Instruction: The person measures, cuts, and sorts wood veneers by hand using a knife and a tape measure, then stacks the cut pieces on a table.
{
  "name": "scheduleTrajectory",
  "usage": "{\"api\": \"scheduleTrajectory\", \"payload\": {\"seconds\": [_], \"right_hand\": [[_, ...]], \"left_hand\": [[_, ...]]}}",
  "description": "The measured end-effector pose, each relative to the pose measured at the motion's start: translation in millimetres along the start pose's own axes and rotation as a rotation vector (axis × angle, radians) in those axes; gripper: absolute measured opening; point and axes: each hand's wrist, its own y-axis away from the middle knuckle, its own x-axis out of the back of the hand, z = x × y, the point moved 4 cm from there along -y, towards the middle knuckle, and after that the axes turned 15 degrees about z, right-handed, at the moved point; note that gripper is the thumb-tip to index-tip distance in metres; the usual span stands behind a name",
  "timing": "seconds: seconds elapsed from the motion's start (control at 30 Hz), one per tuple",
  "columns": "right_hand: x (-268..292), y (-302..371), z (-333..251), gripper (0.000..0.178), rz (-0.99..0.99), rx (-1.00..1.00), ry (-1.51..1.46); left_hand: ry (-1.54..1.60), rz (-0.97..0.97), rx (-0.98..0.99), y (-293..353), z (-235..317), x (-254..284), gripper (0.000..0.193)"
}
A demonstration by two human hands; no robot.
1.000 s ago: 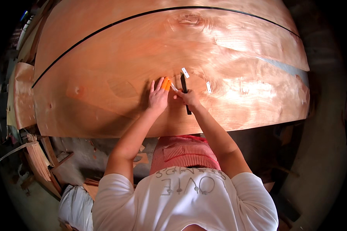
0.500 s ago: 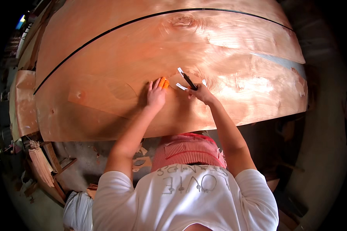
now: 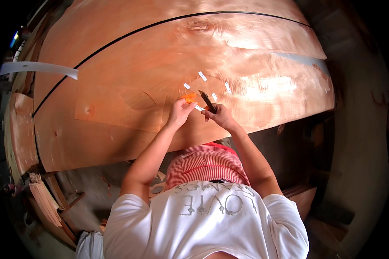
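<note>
Taking your two hands as the dial's centre and 12 o'clock as straight away from your body, the contact itself is hardest to read: a short white strip [image 3: 199, 107] spans the narrow gap between your hands, and your fingers cover both its ends. Your left hand [image 3: 180, 113] pinches one end between thumb and fingertips, its fingers wearing orange covers [image 3: 189, 98]. Your right hand [image 3: 221, 116] is closed around a black tool [image 3: 207, 100], whose tip points to 11 o'clock and whose lower end is lost in the palm; the thumb is at the strip's other end, but you cannot tell how firmly it presses.

Four small white tabs lie on the wood sheet [image 3: 116, 56] near your hands, at 11, at 12, and two between 1 and 2 o'clock, about a faint rounded outline. Between 9 and 10, a long pale strip [image 3: 39, 67] juts in blurred, its outer end lost in the dark rim.

The sheet's near edge slants from 8 o'clock up to 3, passing just in front of your striped garment [image 3: 207, 166] at 6. The broadest stretch of wood reaches from 9 round to 12, crossed by a thin black band [image 3: 160, 22]; the far edge is cut off. Beyond the right edge, deep shadow hides most detail.
</note>
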Motion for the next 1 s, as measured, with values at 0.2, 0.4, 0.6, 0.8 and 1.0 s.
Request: {"api": "scheduleTrajectory", "payload": {"seconds": [0.2,0.4,0.6,0.8,1.0], "right_hand": [[-18.0,30.7,-5.5,0.017,0.027,-0.173,-0.12],[-30.3,57.2,-16.3,0.016,0.031,-0.125,-0.108],[-24.9,118.5,36.6,0.016,-0.165,-0.31,-0.185],[39.9,245.0,142.5,0.026,-0.477,-0.543,-0.224],[43.9,342.2,169.8,0.048,-0.489,-0.722,0.076]], "left_hand": [[-0.336,0.214,-0.434,26.9,24.8,10.1,0.008],[-0.666,0.378,-0.933,67.4,57.3,19.9,0.01],[-0.862,0.28,-0.77,125.4,24.0,41.8,0.022],[-1.028,0.306,-0.596,181.4,-4.4,97.4,0.036],[-1.256,0.412,-0.322,184.8,-36.3,185.6,0.054]]}}
